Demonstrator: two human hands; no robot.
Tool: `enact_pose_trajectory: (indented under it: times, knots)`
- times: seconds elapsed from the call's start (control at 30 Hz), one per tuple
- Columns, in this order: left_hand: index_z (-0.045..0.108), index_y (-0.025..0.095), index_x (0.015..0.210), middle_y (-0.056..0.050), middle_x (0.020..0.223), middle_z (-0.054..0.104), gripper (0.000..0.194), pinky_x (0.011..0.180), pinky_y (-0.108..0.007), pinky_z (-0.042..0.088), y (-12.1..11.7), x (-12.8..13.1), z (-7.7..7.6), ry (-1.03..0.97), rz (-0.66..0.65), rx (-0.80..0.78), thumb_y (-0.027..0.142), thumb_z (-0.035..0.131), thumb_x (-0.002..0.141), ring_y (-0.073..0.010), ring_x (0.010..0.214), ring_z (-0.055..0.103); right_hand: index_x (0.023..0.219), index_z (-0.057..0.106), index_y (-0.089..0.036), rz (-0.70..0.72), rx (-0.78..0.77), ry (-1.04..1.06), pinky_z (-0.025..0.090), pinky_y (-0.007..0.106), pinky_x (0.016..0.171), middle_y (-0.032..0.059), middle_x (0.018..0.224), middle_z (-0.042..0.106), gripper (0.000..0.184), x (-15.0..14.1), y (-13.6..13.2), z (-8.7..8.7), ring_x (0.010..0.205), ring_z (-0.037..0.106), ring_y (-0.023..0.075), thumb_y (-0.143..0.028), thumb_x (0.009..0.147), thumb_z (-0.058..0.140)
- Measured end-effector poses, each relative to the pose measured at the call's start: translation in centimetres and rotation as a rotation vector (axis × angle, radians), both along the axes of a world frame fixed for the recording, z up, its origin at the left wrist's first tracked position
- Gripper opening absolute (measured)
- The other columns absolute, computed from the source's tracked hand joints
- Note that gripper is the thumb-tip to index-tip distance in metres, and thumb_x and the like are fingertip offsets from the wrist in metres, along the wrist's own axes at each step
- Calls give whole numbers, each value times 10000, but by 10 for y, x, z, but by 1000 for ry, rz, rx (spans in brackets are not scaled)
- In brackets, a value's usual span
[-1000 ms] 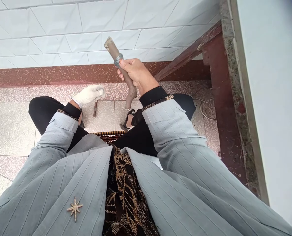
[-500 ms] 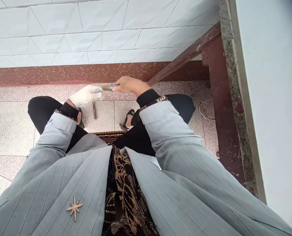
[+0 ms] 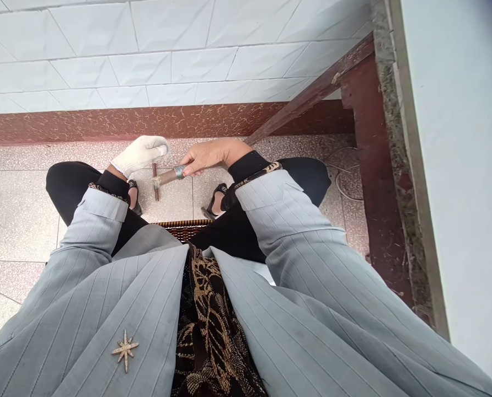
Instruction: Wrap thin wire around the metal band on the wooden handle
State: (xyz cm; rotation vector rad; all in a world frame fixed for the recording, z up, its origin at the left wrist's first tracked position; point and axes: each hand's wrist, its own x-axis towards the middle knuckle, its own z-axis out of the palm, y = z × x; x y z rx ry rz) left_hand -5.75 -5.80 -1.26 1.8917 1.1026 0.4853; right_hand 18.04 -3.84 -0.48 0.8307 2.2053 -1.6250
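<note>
My left hand (image 3: 140,154), in a white knitted glove, is closed with the fingers curled in. What it holds, if anything, is hidden. My bare right hand (image 3: 204,154) grips a wooden stick (image 3: 168,177) with grey wire wound around it near my fingers. The stick's light, frayed-looking end points left and slightly down, below the gloved hand and apart from it. A thin reddish-brown rod (image 3: 156,194) lies on the floor between my feet, and the stick's end overlaps it in view; whether they touch I cannot tell.
A woven basket rim (image 3: 183,223) shows between my knees. On the right stand a dark red wooden frame (image 3: 372,182) and its slanted bar (image 3: 312,102). A pale cord (image 3: 345,193) lies near it on the tiled floor. Ahead rises a white tiled wall (image 3: 200,66).
My right hand has turned the stick's end down and left, away from the glove. My gloved left hand has shifted slightly left and up, and the stick's end has come clear of its fingers.
</note>
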Motion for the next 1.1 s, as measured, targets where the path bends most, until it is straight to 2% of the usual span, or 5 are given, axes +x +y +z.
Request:
enact_pose_trajectory:
  times: [0.27,0.43,0.63,0.87,1.1]
  knots:
    - [623,163,835,21,609,479,200,570,-247,348,-4,10,-9,-103,-8,-157,299,528,948,-91,541,391,871,628,-199,-702,-3,554,446,260,656,27,830,654,310,13,0,7,666,528,110,-492,971,616]
    - [641,149,801,8,661,540,205,635,-251,382,-10,19,-10,-4,-93,-98,264,520,920,-100,608,457,759,555,-213,-950,202,303,429,277,598,25,743,599,288,6,10,-10,621,504,131,-394,973,624]
    - [661,155,768,8,699,583,201,688,-265,381,-10,19,-10,171,-183,-42,291,546,861,-118,675,495,808,688,-178,-644,486,-32,423,304,682,35,700,596,226,8,14,-26,784,590,196,-381,828,785]
    - [656,161,724,15,646,562,163,678,-268,375,-7,15,-8,189,-202,-30,251,548,807,-119,646,490,798,756,-174,-237,260,-189,367,284,672,-15,579,575,69,2,0,-15,663,557,154,-232,825,780]
    - [653,158,780,7,706,590,149,681,-265,398,-6,11,-11,93,-168,-74,272,571,826,-118,677,512,846,769,-164,-101,0,-65,400,239,639,-28,594,616,172,2,-1,-7,594,547,104,-325,804,813]
